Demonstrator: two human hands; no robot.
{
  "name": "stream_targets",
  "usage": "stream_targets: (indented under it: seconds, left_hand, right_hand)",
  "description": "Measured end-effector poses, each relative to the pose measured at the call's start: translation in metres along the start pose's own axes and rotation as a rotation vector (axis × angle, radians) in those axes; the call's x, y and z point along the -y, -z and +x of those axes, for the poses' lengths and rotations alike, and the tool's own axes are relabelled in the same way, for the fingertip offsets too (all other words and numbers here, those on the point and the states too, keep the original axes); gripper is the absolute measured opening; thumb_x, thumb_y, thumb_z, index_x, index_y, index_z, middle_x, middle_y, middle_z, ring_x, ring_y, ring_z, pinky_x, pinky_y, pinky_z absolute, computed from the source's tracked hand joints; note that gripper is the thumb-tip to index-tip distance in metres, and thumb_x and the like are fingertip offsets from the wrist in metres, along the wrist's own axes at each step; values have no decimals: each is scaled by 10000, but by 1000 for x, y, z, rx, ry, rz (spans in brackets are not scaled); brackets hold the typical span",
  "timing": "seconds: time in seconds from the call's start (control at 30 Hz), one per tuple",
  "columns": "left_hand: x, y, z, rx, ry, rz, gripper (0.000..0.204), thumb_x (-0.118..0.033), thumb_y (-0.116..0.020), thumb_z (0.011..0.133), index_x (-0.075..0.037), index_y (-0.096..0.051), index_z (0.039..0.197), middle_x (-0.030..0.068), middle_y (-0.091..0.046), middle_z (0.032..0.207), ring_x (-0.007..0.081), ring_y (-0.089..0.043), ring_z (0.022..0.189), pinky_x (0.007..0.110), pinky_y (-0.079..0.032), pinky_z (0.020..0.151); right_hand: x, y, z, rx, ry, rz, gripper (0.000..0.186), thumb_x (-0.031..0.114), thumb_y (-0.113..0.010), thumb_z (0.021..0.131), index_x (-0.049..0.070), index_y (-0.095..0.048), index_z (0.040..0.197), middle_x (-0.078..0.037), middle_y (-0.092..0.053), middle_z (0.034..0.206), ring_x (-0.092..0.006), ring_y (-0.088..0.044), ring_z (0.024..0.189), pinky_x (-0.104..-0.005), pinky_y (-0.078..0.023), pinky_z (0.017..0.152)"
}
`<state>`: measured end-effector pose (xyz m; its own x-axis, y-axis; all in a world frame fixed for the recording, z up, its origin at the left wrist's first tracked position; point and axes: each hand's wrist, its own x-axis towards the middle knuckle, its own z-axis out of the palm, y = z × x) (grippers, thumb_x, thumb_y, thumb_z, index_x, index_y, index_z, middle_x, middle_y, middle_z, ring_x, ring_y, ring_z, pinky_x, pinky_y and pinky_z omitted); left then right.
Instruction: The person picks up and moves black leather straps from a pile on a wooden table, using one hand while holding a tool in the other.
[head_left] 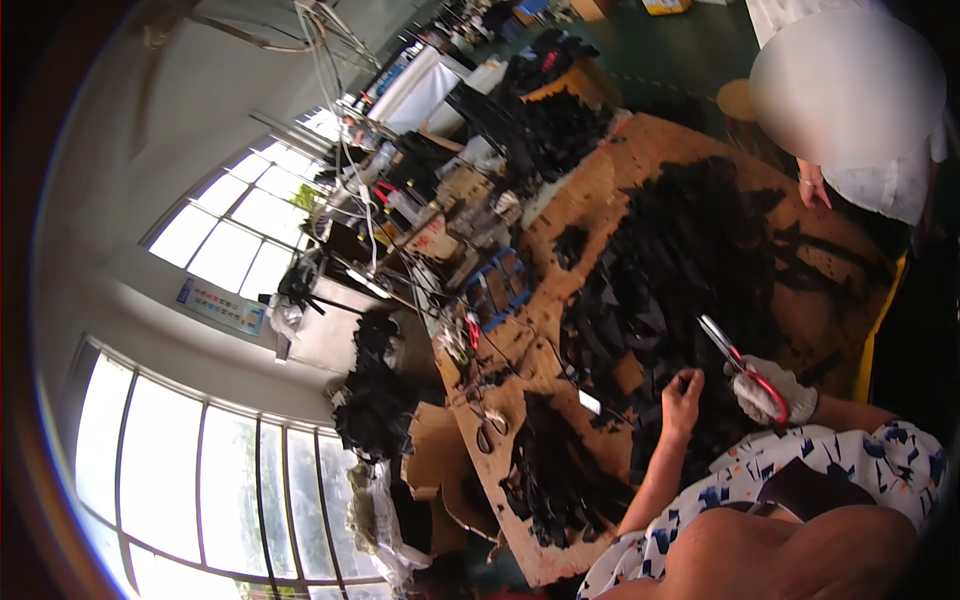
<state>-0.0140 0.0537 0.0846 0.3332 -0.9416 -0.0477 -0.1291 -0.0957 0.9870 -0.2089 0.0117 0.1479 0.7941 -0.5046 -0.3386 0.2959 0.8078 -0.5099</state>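
Note:
My right hand (pixel 757 391), in a pale work glove, is closed round the red handle of a pair of scissors (pixel 717 338). Their bright blades point up and to the left, over a large heap of black fabric pieces (pixel 655 270). Just left of the scissors is my bare left hand (pixel 681 402), with its fingers drawn together. Something small and dark may be between the fingertips, too small to make out. Black cloth lies under and around both hands.
A second black bundle (pixel 560 470) lies at the near left of the brown worktable (pixel 690 140). Further left are another pair of scissors (pixel 490 428), a phone-like white object (pixel 590 402) and a blue frame (pixel 500 288). Across the table at the right stands a person (pixel 870 185) in white.

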Motion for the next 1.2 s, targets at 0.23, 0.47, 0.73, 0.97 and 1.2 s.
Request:
stream_targets:
  seconds: [0.23,0.47,0.73,0.97,1.2]
  left_hand:
    - [-5,-18,-13,-46,143,-98,240,-230,-581,864,7,-609,892,-46,-532,757,51,-442,699,202,-373,634]
    - [-7,-13,-7,-45,149,-81,267,-259,-566,875,-21,-616,984,-78,-473,677,6,-363,574,168,-275,500]
    - [-21,-10,-8,-1,206,-228,257,-275,-520,901,-45,-611,970,-79,-454,661,9,-348,557,175,-256,487]
    - [-16,-11,-12,3,181,-349,280,-275,-464,928,-25,-584,968,-7,-571,842,61,-466,770,204,-361,723]
    - [-29,-12,-25,58,256,-393,284,-277,-454,931,-21,-576,921,37,-594,872,107,-511,846,238,-373,827]
  right_hand:
    - [-7,-2,13,-352,447,-1051,408,70,-632,720,75,-443,1081,-11,-518,739,-114,-539,571,-257,-456,459]
    - [-9,-6,11,-444,585,-1394,448,63,-647,675,68,-449,1077,-66,-563,763,-215,-577,592,-346,-495,592]
    - [-10,-9,8,-373,578,-1590,534,167,-692,671,85,-426,1127,-62,-605,729,-247,-623,637,-334,-503,579]
    - [-18,-8,16,-350,636,-1629,533,226,-678,703,126,-431,1165,-67,-609,703,-252,-618,589,-346,-500,535]
    - [-19,-10,4,-304,645,-1657,563,194,-683,709,115,-395,1185,-73,-609,717,-260,-617,593,-346,-501,547]
